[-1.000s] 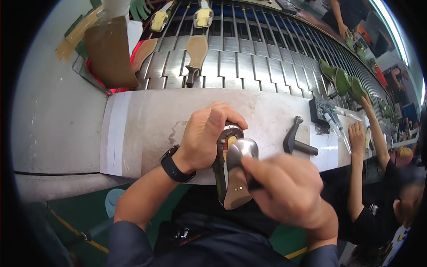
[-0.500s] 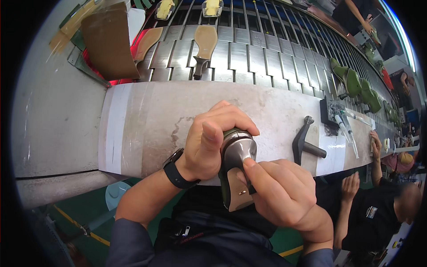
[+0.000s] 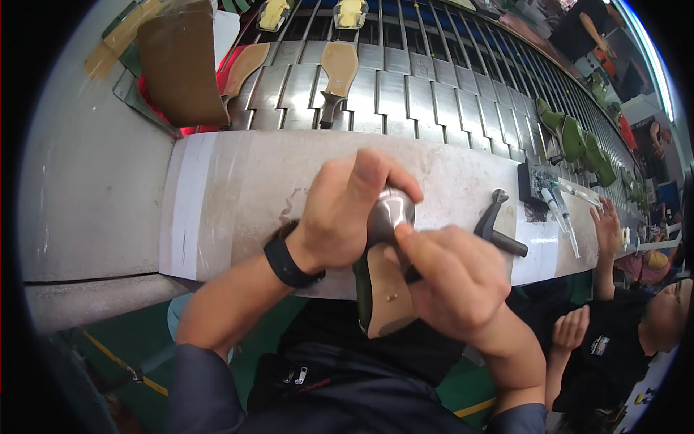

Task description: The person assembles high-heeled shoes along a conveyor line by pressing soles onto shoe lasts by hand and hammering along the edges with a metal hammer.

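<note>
A high-heeled shoe (image 3: 387, 296) with a dark green upper and tan sole is held up in front of me, over the bench's near edge. Its shiny grey heel (image 3: 395, 211) points away from me. My left hand (image 3: 343, 206) is wrapped around the heel end, thumb raised. From the other side, my right hand (image 3: 460, 282) closes on the shoe, a digit pressed against the heel; its other fingers are partly hidden. Farther right on the bench lies a hammer (image 3: 499, 228) with a dark handle.
Beyond the bench (image 3: 246, 188) runs a metal slat conveyor (image 3: 405, 94) carrying a tan-soled shoe (image 3: 338, 72) and several green shoes (image 3: 573, 137). A black block (image 3: 533, 184) and syringes (image 3: 567, 213) sit at right. A co-worker's hand (image 3: 607, 226) is near the bench's right end.
My left hand has turned on the heel, its thumb swinging up and away from me. My right hand has shifted slightly up. The co-worker's hand has lifted.
</note>
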`<state>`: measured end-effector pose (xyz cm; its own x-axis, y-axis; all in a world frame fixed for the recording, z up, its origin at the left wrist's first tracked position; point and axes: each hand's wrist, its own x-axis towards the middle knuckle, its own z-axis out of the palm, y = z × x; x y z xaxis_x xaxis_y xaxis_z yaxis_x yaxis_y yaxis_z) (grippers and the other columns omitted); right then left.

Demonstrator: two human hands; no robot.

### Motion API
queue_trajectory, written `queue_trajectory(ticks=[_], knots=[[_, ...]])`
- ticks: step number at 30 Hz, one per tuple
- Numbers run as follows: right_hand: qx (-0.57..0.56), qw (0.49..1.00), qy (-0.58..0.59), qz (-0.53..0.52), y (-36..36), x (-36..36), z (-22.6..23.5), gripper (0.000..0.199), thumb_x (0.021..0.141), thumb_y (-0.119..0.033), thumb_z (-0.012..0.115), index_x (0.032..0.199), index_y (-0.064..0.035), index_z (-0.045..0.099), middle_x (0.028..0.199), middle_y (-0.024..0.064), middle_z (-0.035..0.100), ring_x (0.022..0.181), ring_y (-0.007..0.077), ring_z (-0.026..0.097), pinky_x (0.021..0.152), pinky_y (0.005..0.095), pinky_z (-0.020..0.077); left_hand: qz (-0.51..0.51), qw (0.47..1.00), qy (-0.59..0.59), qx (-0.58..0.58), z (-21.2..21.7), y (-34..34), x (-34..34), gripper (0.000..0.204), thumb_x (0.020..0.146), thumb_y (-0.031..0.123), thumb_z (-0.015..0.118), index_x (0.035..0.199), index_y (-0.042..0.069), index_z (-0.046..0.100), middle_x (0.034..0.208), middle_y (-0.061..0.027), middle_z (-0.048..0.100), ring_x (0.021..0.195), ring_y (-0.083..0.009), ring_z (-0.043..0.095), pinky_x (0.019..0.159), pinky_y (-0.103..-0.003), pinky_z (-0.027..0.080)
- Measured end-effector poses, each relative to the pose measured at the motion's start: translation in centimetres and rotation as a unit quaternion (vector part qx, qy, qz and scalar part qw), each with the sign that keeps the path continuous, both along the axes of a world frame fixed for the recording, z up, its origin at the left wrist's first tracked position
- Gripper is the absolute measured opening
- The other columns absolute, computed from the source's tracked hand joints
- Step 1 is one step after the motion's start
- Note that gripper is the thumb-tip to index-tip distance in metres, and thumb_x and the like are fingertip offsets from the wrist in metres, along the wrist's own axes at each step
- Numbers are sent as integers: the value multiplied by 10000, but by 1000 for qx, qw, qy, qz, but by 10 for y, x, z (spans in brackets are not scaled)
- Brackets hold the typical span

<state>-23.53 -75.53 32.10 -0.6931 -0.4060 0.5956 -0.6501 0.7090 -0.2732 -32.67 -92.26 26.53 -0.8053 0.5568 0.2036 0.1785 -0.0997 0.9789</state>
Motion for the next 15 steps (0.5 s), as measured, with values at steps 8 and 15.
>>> queue_trajectory(ticks=[8, 15], knots=[[-107, 989, -54, -92, 6, -57, -22, 308, 821, -16, 857, 1095, -19, 717, 771, 90, 675, 632, 217, 669, 592, 337, 539, -73, 988, -82, 112, -25, 10, -55, 399, 1147, 345, 539, 1102, -9, 716, 951, -18, 701, 891, -65, 628, 820, -239, 519], [-295, 774, -541, -145, 21, -41, -18, 357, 954, -344, 824, 927, 2, 741, 747, -15, 669, 640, 40, 596, 549, 234, 489, -50, 997, -40, 45, -24, 3, -49, 386, 1136, 336, 570, 1133, -20, 720, 1001, -30, 712, 913, -81, 643, 839, -245, 531]])
